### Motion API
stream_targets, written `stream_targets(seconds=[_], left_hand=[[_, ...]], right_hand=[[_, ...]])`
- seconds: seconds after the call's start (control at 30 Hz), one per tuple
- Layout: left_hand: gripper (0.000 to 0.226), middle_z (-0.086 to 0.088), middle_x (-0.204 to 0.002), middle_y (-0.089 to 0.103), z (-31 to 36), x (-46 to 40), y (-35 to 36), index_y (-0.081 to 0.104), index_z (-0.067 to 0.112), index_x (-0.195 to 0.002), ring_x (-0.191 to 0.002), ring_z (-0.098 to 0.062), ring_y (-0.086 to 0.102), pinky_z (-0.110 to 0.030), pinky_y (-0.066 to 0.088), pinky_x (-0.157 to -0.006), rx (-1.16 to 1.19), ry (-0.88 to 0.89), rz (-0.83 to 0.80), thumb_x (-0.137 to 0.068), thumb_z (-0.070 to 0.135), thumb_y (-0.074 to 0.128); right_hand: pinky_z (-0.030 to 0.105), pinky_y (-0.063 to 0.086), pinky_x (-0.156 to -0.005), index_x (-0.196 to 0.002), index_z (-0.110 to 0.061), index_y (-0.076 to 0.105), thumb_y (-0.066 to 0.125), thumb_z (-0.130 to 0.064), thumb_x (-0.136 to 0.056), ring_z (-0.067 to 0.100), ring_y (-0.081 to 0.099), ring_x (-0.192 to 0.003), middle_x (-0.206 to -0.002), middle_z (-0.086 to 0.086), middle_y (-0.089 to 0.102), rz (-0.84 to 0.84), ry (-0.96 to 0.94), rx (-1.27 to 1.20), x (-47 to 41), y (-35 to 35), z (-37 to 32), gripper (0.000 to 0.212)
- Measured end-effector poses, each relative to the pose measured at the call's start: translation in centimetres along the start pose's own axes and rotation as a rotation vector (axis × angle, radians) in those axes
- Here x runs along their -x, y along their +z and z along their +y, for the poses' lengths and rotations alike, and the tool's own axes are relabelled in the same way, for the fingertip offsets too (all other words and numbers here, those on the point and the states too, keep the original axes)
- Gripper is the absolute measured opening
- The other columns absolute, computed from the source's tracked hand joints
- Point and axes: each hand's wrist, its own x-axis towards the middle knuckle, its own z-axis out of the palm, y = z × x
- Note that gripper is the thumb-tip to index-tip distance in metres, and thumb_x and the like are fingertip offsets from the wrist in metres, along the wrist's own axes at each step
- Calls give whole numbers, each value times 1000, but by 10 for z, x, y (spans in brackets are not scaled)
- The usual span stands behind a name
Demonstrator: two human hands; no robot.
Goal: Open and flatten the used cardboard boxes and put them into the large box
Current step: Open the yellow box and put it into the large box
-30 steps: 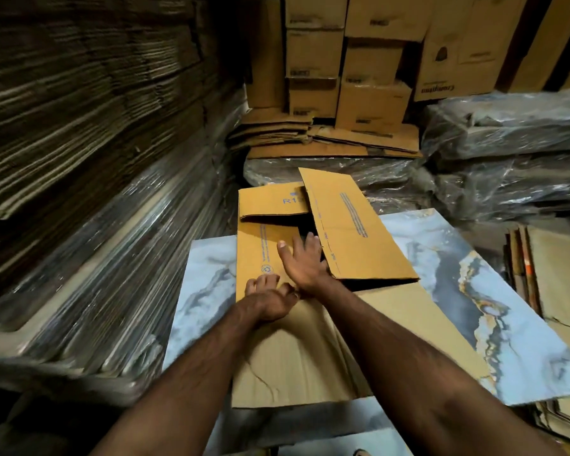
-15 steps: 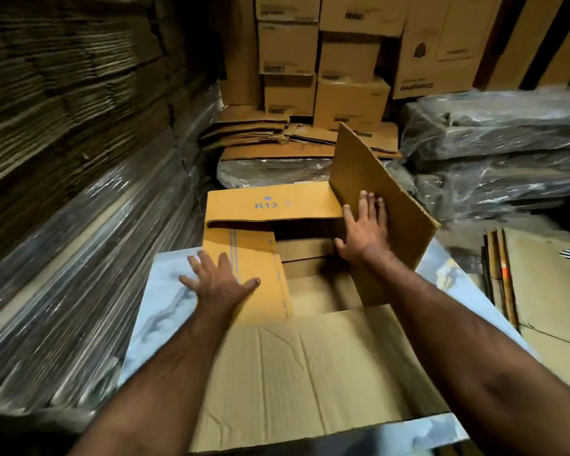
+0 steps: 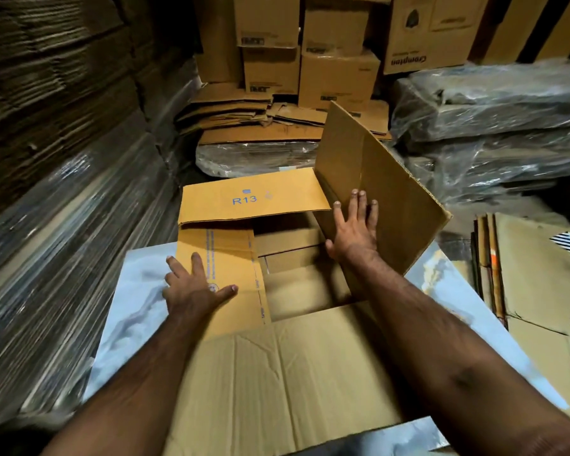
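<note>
A large cardboard box [image 3: 287, 373] stands open in front of me on a marble-patterned board [image 3: 135, 301]. Its near flap lies flat toward me and its far flap [image 3: 254, 195], marked R13, lies folded over the opening. My left hand [image 3: 191, 291] presses flat, fingers spread, on the left flap [image 3: 231, 258], which is folded down. My right hand [image 3: 352, 228] pushes with an open palm against the right flap [image 3: 392, 199], which stands tilted outward. Inside the box I see flat cardboard pieces [image 3: 297, 278].
Tall stacks of flat cardboard wrapped in plastic film [image 3: 63, 209] wall the left side. Stacked boxes [image 3: 310, 54] and flattened cartons [image 3: 244, 113] fill the back. Plastic-wrapped bundles [image 3: 494, 126] lie at the right, with more flat cardboard [image 3: 533, 278] beside the board.
Both hands have parted from the middle of the shut box. The right flap has swung up and outward under my right hand; my left hand has slid onto the left flap. The inside now shows.
</note>
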Motion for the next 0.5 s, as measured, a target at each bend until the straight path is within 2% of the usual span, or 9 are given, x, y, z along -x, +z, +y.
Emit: stream_targets(seconds=[0.13, 0.17, 0.23, 0.3, 0.37, 0.43, 0.5], left_hand=[[119, -25, -144, 26, 0, 9, 4, 24, 22, -151, -118, -40, 45, -42, 47, -89, 21, 42, 63, -59, 88, 61], [119, -24, -142, 27, 2, 13, 5, 25, 23, -150, -117, -39, 46, -42, 47, -89, 12, 45, 63, -58, 89, 61], [117, -22, -140, 29, 8, 23, 6, 27, 24, -147, -116, -37, 46, -40, 47, -89, 1, 49, 57, -56, 90, 61], [109, -18, -132, 33, 17, 32, 7, 32, 24, -139, -114, -35, 46, -40, 48, -86, 53, 56, 38, -56, 87, 64], [96, -15, -124, 35, 26, 35, 7, 36, 22, -129, -109, -34, 46, -41, 48, -83, 139, 63, 19, -60, 82, 67], [81, -14, -120, 39, 33, 28, 2, 39, 19, -120, -105, -36, 50, -42, 48, -83, 242, 21, 25, -70, 76, 65], [70, -16, -120, 46, 36, 13, -3, 42, 15, -119, -105, -38, 53, -43, 46, -84, 314, -55, 44, -80, 70, 59]], right_hand=[[51, -25, -110, -157, -15, 17, 56, -51, -87, 40, -15, -150, -162, 27, -6, 38, -4, 35, 3, 4, -9, 88], [51, -19, -114, -155, -15, 22, 56, -51, -86, 40, -8, -151, -162, 27, 1, 55, 2, 15, 4, 6, -16, 85], [53, 6, -120, -149, -15, 32, 57, -49, -85, 38, 10, -148, -157, 24, 17, 69, 8, -87, 10, 10, -34, 76], [53, 25, -113, -135, -17, 43, 56, -48, -87, 34, 29, -137, -143, 17, 36, 71, -45, -144, 16, 17, -52, 59], [48, 36, -103, -127, -17, 47, 51, -46, -90, 30, 41, -123, -129, 12, 46, 37, -133, -148, 21, 24, -67, 48], [46, 41, -97, -127, -16, 46, 47, -42, -92, 30, 46, -120, -127, 12, 49, -26, -180, -185, 23, 30, -76, 44], [47, 42, -97, -128, -17, 45, 44, -38, -93, 31, 47, -120, -128, 12, 48, -72, -206, -217, 19, 34, -79, 41]])
